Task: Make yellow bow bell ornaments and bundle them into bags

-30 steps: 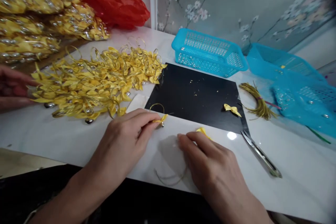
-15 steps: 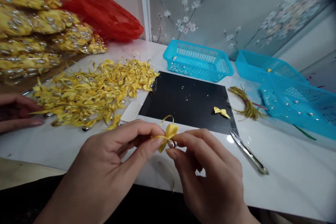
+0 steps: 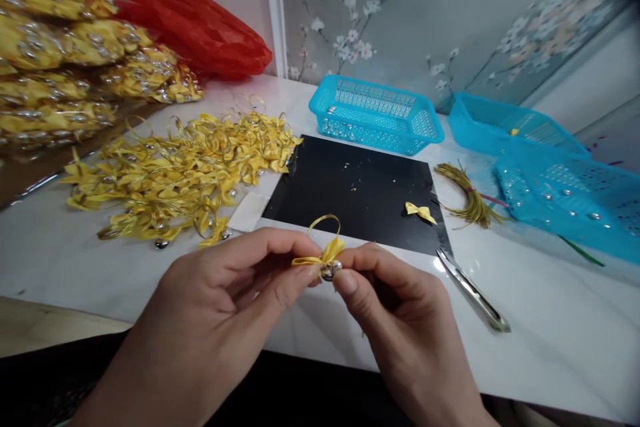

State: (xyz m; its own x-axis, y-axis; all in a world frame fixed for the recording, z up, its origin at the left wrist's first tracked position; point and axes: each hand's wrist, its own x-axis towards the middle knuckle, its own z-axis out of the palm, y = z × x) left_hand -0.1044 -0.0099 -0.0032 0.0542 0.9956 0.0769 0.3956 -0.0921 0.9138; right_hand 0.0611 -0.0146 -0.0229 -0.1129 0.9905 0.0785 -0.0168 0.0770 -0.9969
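Both my hands meet just above the table's near edge. My left hand (image 3: pixel 225 310) pinches a small yellow ribbon bow (image 3: pixel 320 255) that carries a gold loop on top and a little silver bell under it. My right hand (image 3: pixel 400 320) pinches the same piece from the right, thumb and forefinger at the bell. Behind them lies a black mat (image 3: pixel 355 190) with a second loose yellow bow (image 3: pixel 420 212) on its right side. A metal pair of scissors or tweezers (image 3: pixel 473 290) lies just right of my right hand.
A big heap of finished yellow bows (image 3: pixel 175 170) covers the table's left. Bagged bows (image 3: pixel 65 60) and a red plastic bag (image 3: pixel 190 20) sit at the back left. Blue baskets (image 3: pixel 375 113) (image 3: pixel 560 187) stand behind and right, a bundle of gold ties (image 3: pixel 467 197) between them.
My hands lifted the bow off the table and brought it together between them. The other person's hand at the far left has gone out of view.
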